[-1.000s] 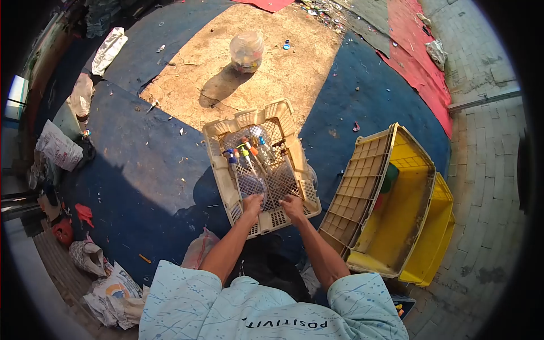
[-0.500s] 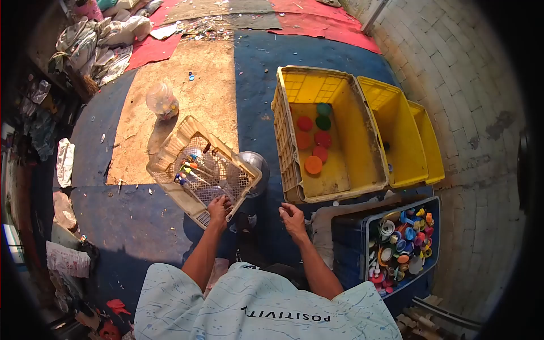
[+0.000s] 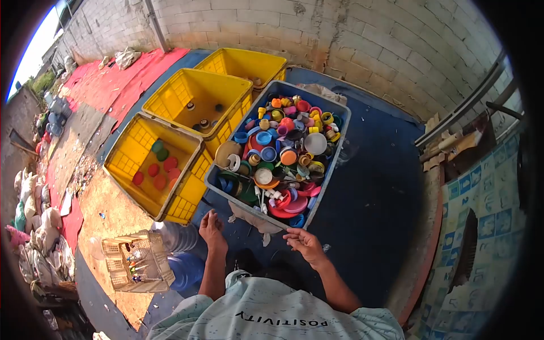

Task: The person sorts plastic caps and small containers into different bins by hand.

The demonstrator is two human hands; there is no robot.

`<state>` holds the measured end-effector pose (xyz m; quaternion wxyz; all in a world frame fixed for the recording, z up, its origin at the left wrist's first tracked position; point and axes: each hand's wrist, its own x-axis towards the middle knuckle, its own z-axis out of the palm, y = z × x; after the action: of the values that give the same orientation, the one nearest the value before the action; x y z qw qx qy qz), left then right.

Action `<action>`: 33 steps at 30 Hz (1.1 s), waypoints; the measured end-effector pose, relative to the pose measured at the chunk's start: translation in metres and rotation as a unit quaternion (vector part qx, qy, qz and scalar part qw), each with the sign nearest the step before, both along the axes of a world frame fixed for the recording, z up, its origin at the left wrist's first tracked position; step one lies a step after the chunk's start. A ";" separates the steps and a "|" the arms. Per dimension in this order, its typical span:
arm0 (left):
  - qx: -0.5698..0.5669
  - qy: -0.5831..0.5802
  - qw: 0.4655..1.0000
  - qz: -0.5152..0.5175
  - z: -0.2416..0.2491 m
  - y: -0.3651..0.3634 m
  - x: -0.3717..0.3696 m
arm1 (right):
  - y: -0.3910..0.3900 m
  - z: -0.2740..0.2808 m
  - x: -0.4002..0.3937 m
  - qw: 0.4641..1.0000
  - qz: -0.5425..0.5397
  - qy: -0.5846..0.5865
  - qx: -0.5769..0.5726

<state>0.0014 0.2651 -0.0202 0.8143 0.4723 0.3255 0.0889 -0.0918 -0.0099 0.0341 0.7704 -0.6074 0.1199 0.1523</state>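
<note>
A blue tub (image 3: pixel 334 148) full of mixed plastic caps and lids (image 3: pixel 283 148) stands in front of me. My right hand (image 3: pixel 305 245) is at its near rim, fingers apart and loosely bent, with nothing seen in them. To the left, my left hand (image 3: pixel 213 230) is raised near the tub's front left corner. Its fingers are curled together, and no object shows in them. Beside that hand is a yellow crate (image 3: pixel 190 195) with several red, orange and green round lids (image 3: pixel 170 164) on its floor.
Two more yellow crates (image 3: pixel 170 93) stand behind the first, one with a few small dark pieces. A cream mesh basket (image 3: pixel 116 249) with small items sits at lower left, beside a clear bottle (image 3: pixel 173 235) and a blue container (image 3: pixel 186 271). A block wall (image 3: pixel 351 39) runs behind.
My view has swung right, bringing the tub to the centre. My left hand has left the mesh basket's edge. My right hand is now at the tub's near rim.
</note>
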 end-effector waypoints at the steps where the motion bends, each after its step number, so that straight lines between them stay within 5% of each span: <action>1: 0.011 -0.044 0.998 -0.041 0.008 -0.022 0.010 | -0.023 -0.002 -0.008 0.999 -0.038 -0.022 -0.006; 6: 0.021 -0.088 0.989 -0.117 0.042 -0.107 0.057 | -0.087 -0.010 -0.026 0.971 -0.222 -0.071 -0.054; 10: 0.027 -0.114 0.979 -0.165 0.037 -0.163 0.074 | -0.117 -0.021 -0.015 0.968 -0.249 -0.034 -0.021; 19: 0.135 -0.085 0.962 -0.220 0.002 -0.295 0.089 | -0.212 -0.049 0.064 0.987 -0.138 -0.016 -0.075; 22: 0.286 -0.092 0.924 -0.238 -0.002 -0.333 0.110 | -0.254 -0.052 0.108 0.993 -0.081 0.006 -0.084; 26: 0.155 -0.080 0.968 -0.181 0.011 -0.365 0.128 | -0.300 -0.026 0.169 0.991 0.027 0.018 -0.128; 33: 0.193 -0.005 0.972 -0.132 0.018 -0.363 0.123 | -0.328 -0.004 0.278 0.950 0.099 -0.090 -0.281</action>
<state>0.1246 -0.0977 -0.0021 0.7135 0.6594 0.2327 0.0437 0.1864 -0.3382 0.0305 0.5573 -0.8191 0.0273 0.1333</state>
